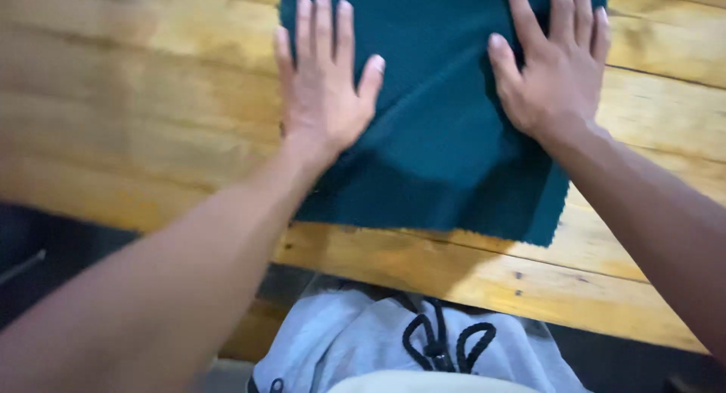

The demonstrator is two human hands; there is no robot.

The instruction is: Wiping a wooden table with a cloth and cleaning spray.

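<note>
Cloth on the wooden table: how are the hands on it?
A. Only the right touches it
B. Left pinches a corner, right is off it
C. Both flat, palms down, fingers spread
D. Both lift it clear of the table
C: the left hand and right hand both lie flat on the green cloth.

Left hand (324,98) and right hand (556,68) lie flat, fingers spread.

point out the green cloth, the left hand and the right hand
green cloth (446,158), head view, bare middle of the fabric
left hand (321,98), head view, back of the hand
right hand (556,71), head view, back of the hand
</note>
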